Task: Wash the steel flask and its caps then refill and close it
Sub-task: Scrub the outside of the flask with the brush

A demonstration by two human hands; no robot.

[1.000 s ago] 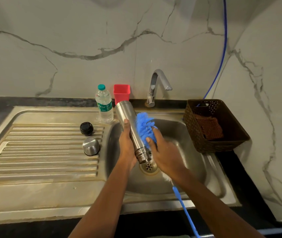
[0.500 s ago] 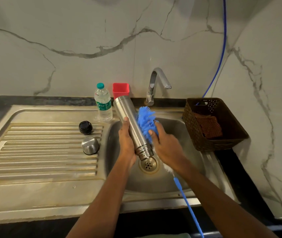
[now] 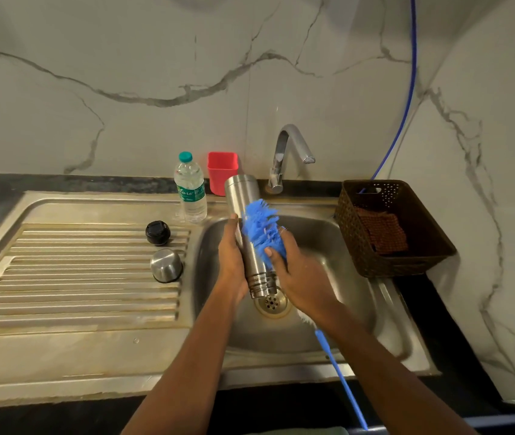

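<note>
We see the left hand (image 3: 232, 262) wrapped round the lower body of the steel flask (image 3: 238, 196), gripping it from the left with the thumb lying up along the metal. The flask is held tilted over the sink basin (image 3: 328, 243), its threaded neck pointing down just above the drain (image 3: 271, 304) below the grip and its flat base raised beyond the hands toward the wall. The right hand (image 3: 301, 277) is curled round the head of a blue bottle brush (image 3: 260, 227), whose bristles press against the flask's right side just above the fingers. The brush's thin blue handle (image 3: 340, 378) runs back under the right wrist toward the near edge of the counter. Left of the gripping hand, on the ribbed drainboard (image 3: 77, 277), we find the black cap (image 3: 158, 232) and, just nearer, the steel cap (image 3: 166, 265) resting mouth down, apart from each other. Beyond the hands stand a plastic water bottle (image 3: 190, 189) with a teal top and a red cup (image 3: 222, 171), the cup partly behind the flask's base. The tap (image 3: 287, 152) rises farther back, right of the flask. Well to the right of the brush hand sits a brown basket (image 3: 419, 246) holding a reddish cloth (image 3: 381, 230), with a blue hose (image 3: 406, 89) dropping into it along the wall.
</note>
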